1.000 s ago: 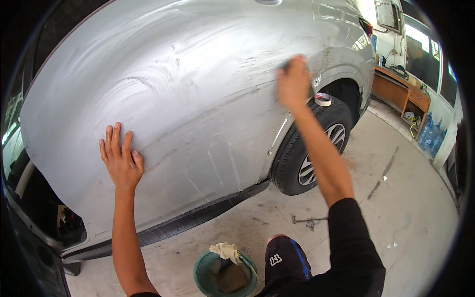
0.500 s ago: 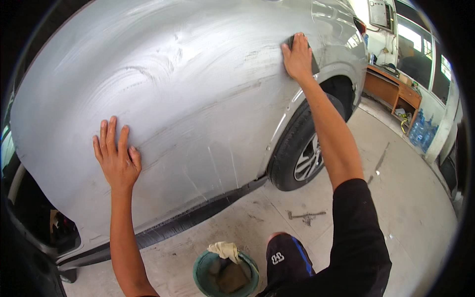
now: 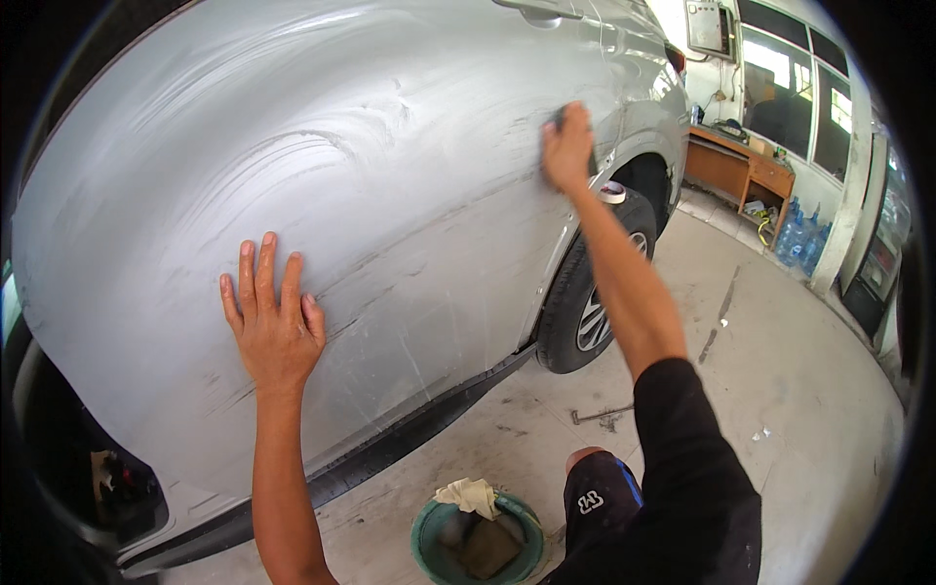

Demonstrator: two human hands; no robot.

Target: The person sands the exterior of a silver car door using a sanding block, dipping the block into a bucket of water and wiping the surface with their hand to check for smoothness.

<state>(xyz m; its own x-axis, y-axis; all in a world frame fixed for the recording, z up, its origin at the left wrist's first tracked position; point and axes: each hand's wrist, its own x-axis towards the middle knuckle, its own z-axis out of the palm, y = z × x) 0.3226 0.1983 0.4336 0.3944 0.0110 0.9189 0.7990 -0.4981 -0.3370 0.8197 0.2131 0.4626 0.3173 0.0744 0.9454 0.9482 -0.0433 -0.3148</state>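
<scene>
The silver-grey car door in front of me is dull, with pale swirls and dark streaks. My left hand lies on its lower left part, fingers spread, holding nothing. Up by the door's rear edge, my right hand presses a dark piece of sandpaper against the panel. It is slightly blurred, and most of the sheet is hidden beneath the palm and fingers. A door handle shows at the top.
Below the door stands a green bucket with a pale cloth over its rim. A tape roll sits on the rear tyre. A metal tool lies on the floor. Behind are a wooden desk and water bottles.
My right hand has slid down and forward along the door with the sandpaper, away from the wheel arch. The left hand stays spread on the panel. The whole view has shifted, uncovering the tape roll.
</scene>
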